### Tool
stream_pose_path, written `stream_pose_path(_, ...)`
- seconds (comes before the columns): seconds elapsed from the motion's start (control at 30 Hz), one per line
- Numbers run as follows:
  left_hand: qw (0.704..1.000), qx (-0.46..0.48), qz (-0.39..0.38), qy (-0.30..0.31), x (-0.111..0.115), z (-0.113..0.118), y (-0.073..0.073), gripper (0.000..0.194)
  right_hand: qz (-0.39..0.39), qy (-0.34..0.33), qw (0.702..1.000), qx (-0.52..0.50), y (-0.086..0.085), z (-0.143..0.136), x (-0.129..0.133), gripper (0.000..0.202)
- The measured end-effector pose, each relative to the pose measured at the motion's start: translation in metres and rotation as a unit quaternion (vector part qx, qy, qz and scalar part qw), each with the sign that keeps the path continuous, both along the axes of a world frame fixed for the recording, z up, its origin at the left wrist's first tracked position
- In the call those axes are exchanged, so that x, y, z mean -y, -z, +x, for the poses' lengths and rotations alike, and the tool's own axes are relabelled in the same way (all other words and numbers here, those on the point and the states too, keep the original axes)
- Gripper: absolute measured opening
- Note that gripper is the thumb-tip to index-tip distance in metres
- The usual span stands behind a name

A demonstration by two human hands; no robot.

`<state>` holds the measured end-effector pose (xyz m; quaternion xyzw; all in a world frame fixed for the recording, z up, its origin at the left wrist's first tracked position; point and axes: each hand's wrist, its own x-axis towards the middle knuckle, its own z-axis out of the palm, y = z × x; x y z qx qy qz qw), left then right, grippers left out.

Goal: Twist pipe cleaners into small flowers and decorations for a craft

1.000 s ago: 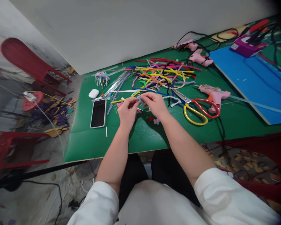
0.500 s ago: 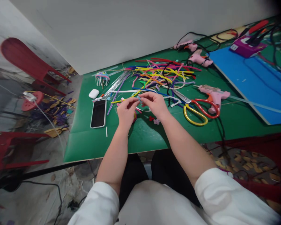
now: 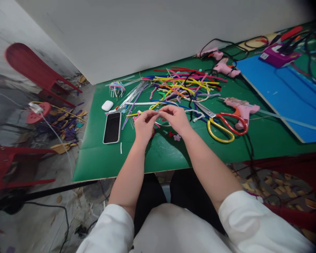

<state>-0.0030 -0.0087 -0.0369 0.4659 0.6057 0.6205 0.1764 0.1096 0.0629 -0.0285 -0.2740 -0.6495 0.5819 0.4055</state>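
Observation:
My left hand (image 3: 145, 123) and my right hand (image 3: 176, 118) meet at the fingertips over the front of the green table. Both are pinched on a small light-blue piece (image 3: 158, 111), mostly hidden between the fingers. Beyond them lies a heap of coloured pipe cleaners (image 3: 184, 84). A lilac flower shape (image 3: 177, 137) and a small red piece (image 3: 171, 134) rest below my right hand. Large scissors (image 3: 212, 115) with red and yellow handles lie to the right. Something pink and yellow is partly covered by my left hand.
A phone (image 3: 112, 128), a white case (image 3: 107, 105) and a small jellyfish-like ornament (image 3: 117, 88) are on the left. At the right are a pink glue gun (image 3: 241, 109), a blue board (image 3: 287, 91) and a purple power block (image 3: 279, 55) with black cables.
The view has shifted slightly. My fingertips have closed further around the light-blue piece, so less of it shows. Both hands stay in nearly the same place.

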Motion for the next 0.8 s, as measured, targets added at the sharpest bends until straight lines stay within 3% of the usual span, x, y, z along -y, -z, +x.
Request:
stream_pose_path(0.17,0.992,-0.125,0.002,-0.01,0.003,-0.003,-0.001,0.008,0.037,-0.001,0.999,0.039,0.001,0.004,-0.006,0.019)
stream_pose_path(0.33,0.963,-0.268,0.037,-0.016,0.007,-0.006,-0.006,0.011,0.056,-0.053,0.996,0.045,0.0,0.006,-0.006,0.017)
stream_pose_path(0.43,0.953,-0.298,0.057,-0.012,0.008,-0.006,-0.007,0.011,0.104,-0.028,0.991,0.074,-0.003,0.005,-0.003,0.013)
stream_pose_path(0.57,0.973,-0.227,0.034,-0.019,0.007,-0.003,-0.005,0.01,0.128,0.006,0.989,0.074,-0.003,0.001,0.002,0.011)
stream_pose_path(0.7,0.995,-0.096,0.018,-0.016,0.005,-0.001,-0.001,0.01,0.082,0.014,0.996,0.025,0.001,-0.003,0.006,0.012)
stream_pose_path(0.8,0.999,-0.048,0.019,-0.009,0.004,0.0,0.001,0.008,0.05,0.005,0.999,0.003,0.002,-0.005,0.007,0.013)
